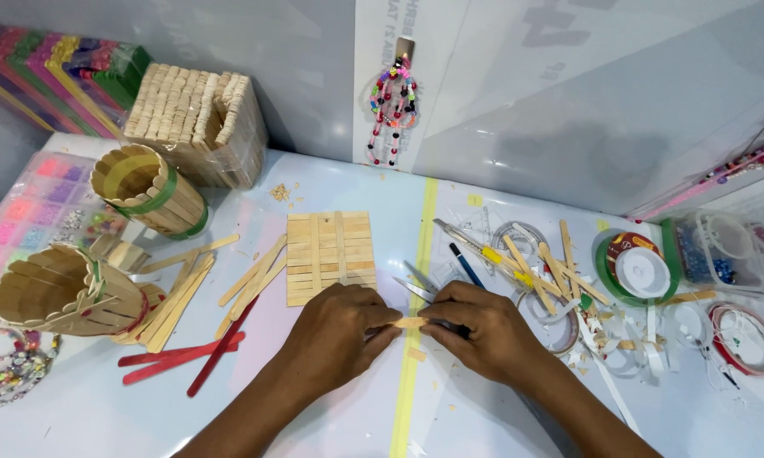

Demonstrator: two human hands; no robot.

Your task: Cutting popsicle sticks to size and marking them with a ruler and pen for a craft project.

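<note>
Below the flat square panel of glued pale wooden sticks [331, 256] on the worktop [102, 416] | left hand [341, 326] and right hand [475, 326] both pinched on short pale wooden stick piece [410, 322] | step looks like snapping or trimming — next needs firm grip, steady bend

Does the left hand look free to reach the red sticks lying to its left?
Probably not at once: the left hand and right hand both pinch a small wooden stick piece. The red sticks lie uncovered on the table, so the path looks open.
</note>
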